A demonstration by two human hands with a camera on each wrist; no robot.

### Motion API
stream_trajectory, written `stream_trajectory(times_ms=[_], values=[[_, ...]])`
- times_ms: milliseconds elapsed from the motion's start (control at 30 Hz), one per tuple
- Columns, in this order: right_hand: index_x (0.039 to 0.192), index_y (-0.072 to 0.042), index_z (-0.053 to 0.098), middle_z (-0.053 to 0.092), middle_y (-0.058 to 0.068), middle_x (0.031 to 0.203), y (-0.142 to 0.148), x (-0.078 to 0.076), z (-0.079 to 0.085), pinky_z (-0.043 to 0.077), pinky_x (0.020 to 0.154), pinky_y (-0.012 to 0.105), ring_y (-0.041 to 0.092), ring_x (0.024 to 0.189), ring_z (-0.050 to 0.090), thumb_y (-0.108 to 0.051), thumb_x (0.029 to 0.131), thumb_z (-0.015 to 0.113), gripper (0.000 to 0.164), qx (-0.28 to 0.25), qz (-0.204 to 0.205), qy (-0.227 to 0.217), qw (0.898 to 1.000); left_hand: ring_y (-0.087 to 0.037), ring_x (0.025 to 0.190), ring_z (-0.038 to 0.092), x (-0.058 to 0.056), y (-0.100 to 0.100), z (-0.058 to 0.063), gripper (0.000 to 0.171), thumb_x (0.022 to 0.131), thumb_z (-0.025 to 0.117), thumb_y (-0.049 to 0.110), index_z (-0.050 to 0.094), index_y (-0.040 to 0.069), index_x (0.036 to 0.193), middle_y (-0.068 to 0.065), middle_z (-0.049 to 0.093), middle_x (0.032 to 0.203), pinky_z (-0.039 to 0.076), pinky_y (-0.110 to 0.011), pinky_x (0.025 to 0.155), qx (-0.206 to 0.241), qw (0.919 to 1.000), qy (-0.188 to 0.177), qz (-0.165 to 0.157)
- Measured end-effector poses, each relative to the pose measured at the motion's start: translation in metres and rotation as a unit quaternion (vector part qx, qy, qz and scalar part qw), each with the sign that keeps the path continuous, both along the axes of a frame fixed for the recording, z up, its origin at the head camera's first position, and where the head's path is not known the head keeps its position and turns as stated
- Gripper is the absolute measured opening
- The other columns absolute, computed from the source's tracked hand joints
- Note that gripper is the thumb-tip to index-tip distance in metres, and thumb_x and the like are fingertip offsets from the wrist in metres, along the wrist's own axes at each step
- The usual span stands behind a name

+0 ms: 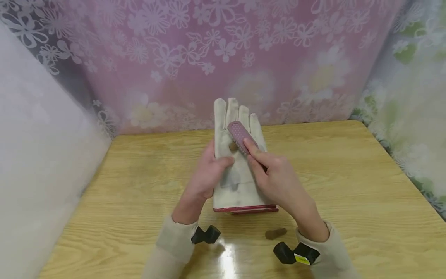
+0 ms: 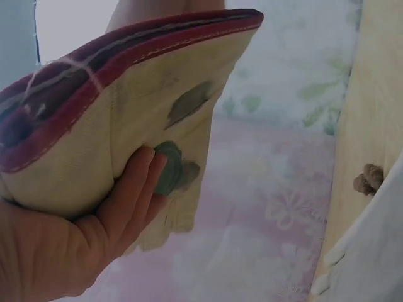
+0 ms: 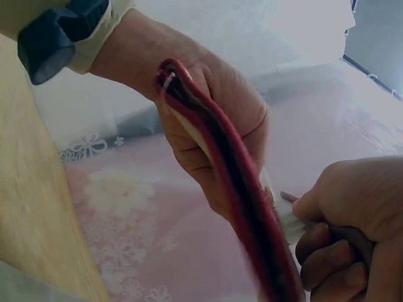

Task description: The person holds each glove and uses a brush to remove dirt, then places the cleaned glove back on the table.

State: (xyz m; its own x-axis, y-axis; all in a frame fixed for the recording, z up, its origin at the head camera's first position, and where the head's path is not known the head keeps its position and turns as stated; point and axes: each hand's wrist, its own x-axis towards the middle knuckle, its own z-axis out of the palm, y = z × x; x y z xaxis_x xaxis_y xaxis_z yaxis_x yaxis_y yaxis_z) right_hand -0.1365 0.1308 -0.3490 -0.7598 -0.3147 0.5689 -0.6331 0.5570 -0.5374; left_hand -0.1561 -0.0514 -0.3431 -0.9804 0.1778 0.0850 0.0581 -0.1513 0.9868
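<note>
A cream fabric work glove with red cuff trim is held up, its fingers pointing away from me. My left hand grips its left edge, thumb across the front and fingers behind. In the left wrist view those fingers press against the glove's stained back, beside a dark green patch. My right hand holds a pink brush, bristles turned toward the glove. Right beside the bristles a small brown lump shows on the glove's front. Grey smudges mark the fabric below my left thumb.
Near my right wrist, a brown clay-like piece lies on the wooden table. Each sleeve cuff carries a black wrist camera. Flowered pink cloth hangs behind the table's far edge, with a pale sheet on the left.
</note>
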Motion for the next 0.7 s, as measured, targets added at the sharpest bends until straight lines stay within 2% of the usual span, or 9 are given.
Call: stream_trajectory(times_ms=[33,100,167,200,300,433,533,600,700], values=[[0.139,-0.010,0.056,0.072,0.019,0.106,-0.001,0.000,-0.001,0.052,0.061,0.034,0.019,0.075,0.066,-0.009,0.096,0.062,0.043,0.004,-0.001,-0.006,1.000,-0.025,0.099,0.065,-0.001,-0.001,0.000,0.059,0.092,0.047,-0.007,0.032,0.005,0.148,-0.023,0.056,0.128,0.057,-0.037,0.081,0.001,1.0000,-0.002,0.003],[0.142,-0.011,0.052,0.068,0.012,0.081,-0.002,0.000,-0.002,0.044,0.053,0.029,0.013,0.059,0.051,-0.011,0.098,0.060,0.045,0.031,0.009,-0.036,0.999,-0.027,0.104,0.062,-0.004,-0.004,-0.002,0.058,0.092,0.046,-0.008,0.034,0.005,0.146,-0.021,0.055,0.129,0.056,-0.037,0.084,0.018,0.9994,-0.009,0.028],[0.145,-0.012,0.049,0.051,0.002,0.065,-0.005,0.003,-0.002,0.037,0.048,0.026,0.011,0.052,0.035,-0.014,0.100,0.058,0.046,0.068,0.018,-0.068,0.995,-0.029,0.110,0.060,-0.008,-0.007,-0.006,0.057,0.092,0.046,-0.009,0.035,0.006,0.146,-0.018,0.053,0.131,0.055,-0.037,0.086,0.041,0.9973,-0.016,0.058],[0.147,-0.012,0.047,0.043,-0.001,0.062,-0.006,0.004,-0.003,0.035,0.047,0.025,0.010,0.051,0.032,-0.015,0.101,0.056,0.047,0.083,0.023,-0.081,0.993,-0.030,0.113,0.058,-0.010,-0.006,-0.008,0.057,0.092,0.045,-0.009,0.035,0.006,0.146,-0.018,0.052,0.132,0.054,-0.038,0.088,0.052,0.9962,-0.017,0.068],[0.147,-0.011,0.047,0.043,-0.001,0.063,-0.010,0.007,-0.003,0.035,0.048,0.024,0.009,0.052,0.033,-0.014,0.101,0.055,0.047,0.098,0.022,-0.092,0.991,-0.029,0.117,0.057,-0.012,0.000,-0.013,0.061,0.090,0.045,-0.011,0.035,0.007,0.147,-0.017,0.053,0.135,0.054,-0.040,0.090,0.041,0.9942,-0.001,0.100],[0.144,-0.010,0.050,0.062,0.009,0.073,-0.008,0.008,-0.004,0.036,0.049,0.026,0.009,0.051,0.034,-0.011,0.100,0.057,0.045,0.055,0.007,-0.068,0.996,-0.027,0.113,0.060,-0.004,0.016,-0.016,0.057,0.092,0.045,-0.006,0.034,0.007,0.146,-0.014,0.054,0.134,0.054,-0.040,0.089,-0.035,0.9919,0.042,0.114],[0.146,-0.011,0.048,0.061,0.011,0.071,-0.006,0.004,-0.005,0.036,0.047,0.027,0.008,0.049,0.029,-0.011,0.100,0.057,0.046,0.024,0.003,-0.062,0.998,-0.027,0.108,0.061,0.003,0.022,-0.014,0.050,0.095,0.043,-0.001,0.034,0.007,0.143,-0.014,0.054,0.132,0.054,-0.041,0.086,-0.079,0.9878,0.076,0.111],[0.149,-0.014,0.044,0.054,0.008,0.064,-0.006,0.001,-0.005,0.036,0.046,0.027,0.008,0.047,0.027,-0.013,0.102,0.054,0.048,0.017,0.002,-0.070,0.997,-0.026,0.105,0.063,0.006,0.022,-0.012,0.048,0.095,0.043,0.000,0.036,0.007,0.141,-0.013,0.055,0.128,0.055,-0.041,0.084,-0.097,0.9845,0.086,0.118],[0.153,-0.016,0.038,0.060,0.013,0.071,-0.007,-0.003,-0.006,0.039,0.052,0.029,0.012,0.050,0.037,-0.016,0.104,0.049,0.050,0.020,-0.006,-0.059,0.998,-0.024,0.106,0.064,0.008,0.022,-0.009,0.047,0.095,0.044,0.001,0.036,0.007,0.141,-0.012,0.057,0.127,0.056,-0.040,0.084,-0.106,0.9847,0.084,0.109]])
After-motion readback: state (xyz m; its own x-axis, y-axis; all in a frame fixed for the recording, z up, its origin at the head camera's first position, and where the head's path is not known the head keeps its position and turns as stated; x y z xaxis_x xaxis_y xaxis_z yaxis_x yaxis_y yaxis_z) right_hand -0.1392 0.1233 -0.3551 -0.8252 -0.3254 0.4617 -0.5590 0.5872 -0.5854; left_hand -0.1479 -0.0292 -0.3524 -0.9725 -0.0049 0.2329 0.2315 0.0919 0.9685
